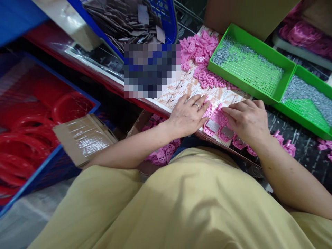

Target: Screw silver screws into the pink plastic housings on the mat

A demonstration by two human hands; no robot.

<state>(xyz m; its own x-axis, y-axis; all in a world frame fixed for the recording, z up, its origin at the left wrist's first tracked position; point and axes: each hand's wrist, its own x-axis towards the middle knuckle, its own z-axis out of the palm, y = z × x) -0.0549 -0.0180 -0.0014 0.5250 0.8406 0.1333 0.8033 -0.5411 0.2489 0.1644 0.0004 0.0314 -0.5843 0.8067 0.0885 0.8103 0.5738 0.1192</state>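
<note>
My left hand (188, 114), with a ring on one finger, lies flat with fingers stretched out on the table edge, touching a pink plastic part (213, 125) with a grey metal plate. My right hand (247, 119) rests beside it, fingers curled down onto the same row of pink parts (228, 133). What the right fingertips pinch is hidden. A pile of loose pink pieces (198, 48) lies further back on the table, and small pink beads (211, 80) lie in front of it.
Two green trays (278, 93) of tiny metal screws stand at the right. A blue basket (169, 20) holds brown card pieces at the back. Red rings sit in a blue crate (38, 162) on the left. More pink parts fill a box (160, 154) below the table.
</note>
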